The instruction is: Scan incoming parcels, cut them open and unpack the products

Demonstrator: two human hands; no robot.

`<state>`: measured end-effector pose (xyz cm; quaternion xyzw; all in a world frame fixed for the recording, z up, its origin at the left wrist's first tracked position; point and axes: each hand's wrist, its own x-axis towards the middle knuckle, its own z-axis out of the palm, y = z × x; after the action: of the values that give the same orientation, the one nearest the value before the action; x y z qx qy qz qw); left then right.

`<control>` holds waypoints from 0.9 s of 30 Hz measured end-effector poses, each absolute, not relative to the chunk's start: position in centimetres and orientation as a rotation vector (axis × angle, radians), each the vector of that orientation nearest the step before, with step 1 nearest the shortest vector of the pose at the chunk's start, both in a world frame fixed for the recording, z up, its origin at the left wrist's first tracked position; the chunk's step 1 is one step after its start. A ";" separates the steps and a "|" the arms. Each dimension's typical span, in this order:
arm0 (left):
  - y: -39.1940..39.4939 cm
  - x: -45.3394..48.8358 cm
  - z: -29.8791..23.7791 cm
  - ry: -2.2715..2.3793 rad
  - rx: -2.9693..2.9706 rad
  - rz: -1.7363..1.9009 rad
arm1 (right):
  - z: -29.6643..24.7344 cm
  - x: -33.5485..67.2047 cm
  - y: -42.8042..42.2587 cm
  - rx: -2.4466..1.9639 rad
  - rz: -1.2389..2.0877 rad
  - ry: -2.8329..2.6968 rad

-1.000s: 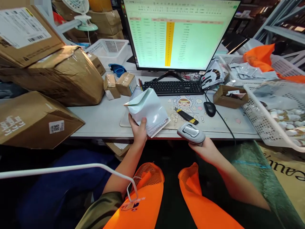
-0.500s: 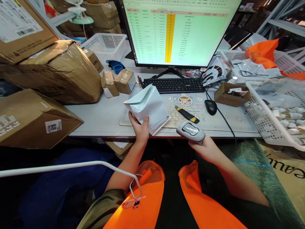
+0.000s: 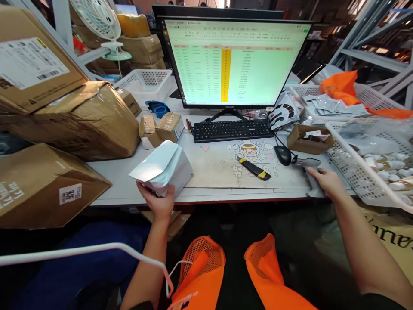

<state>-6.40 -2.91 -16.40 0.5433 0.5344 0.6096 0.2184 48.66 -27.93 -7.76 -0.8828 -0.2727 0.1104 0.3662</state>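
My left hand (image 3: 158, 203) grips a white plastic mailer bag (image 3: 163, 168) from below, over the desk's front edge at the left of the desk mat (image 3: 209, 165). My right hand (image 3: 325, 181) is out at the right of the desk, fingers curled on the handle of a grey barcode scanner (image 3: 305, 162). The scanner's head lies on the desk beside the black mouse (image 3: 283, 154). A yellow-and-black utility knife (image 3: 253, 168) lies on the mat between my hands.
A monitor (image 3: 235, 60) showing a spreadsheet and a black keyboard (image 3: 232, 128) stand at the back. Taped cardboard boxes (image 3: 80, 116) crowd the left. White mesh baskets (image 3: 361, 159) of small packets fill the right. A small open carton (image 3: 306, 138) sits by the mouse.
My left hand carried the mailer left and lower. My right hand swung the scanner from the desk's front centre out to the right and laid it by the mouse. The view tilted up.
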 end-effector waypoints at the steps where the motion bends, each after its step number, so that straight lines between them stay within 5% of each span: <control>1: -2.9 -6.9 -16.8 1.539 1.530 1.659 | -8.2 50.0 -28.2 -2.357 0.222 -0.702; 7: -3.3 -6.3 -19.1 1.867 1.595 1.491 | -8.2 46.7 -23.3 -2.500 -0.446 -0.879; 12: -3.1 -5.9 -19.3 1.927 1.632 1.472 | -7.8 39.9 -9.2 -2.267 0.042 -1.446; 17: -3.1 -6.1 -19.1 1.938 1.637 1.453 | -9.1 38.9 -1.2 -2.423 -0.109 -1.359; 27: -3.0 -6.5 -19.9 2.006 1.593 1.452 | -11.2 40.7 0.1 -2.425 -0.248 -1.334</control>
<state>-6.48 -3.03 -19.87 0.5385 0.6780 0.4906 0.0983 40.69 0.08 -11.23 -0.8583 -0.4723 -0.0877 0.1804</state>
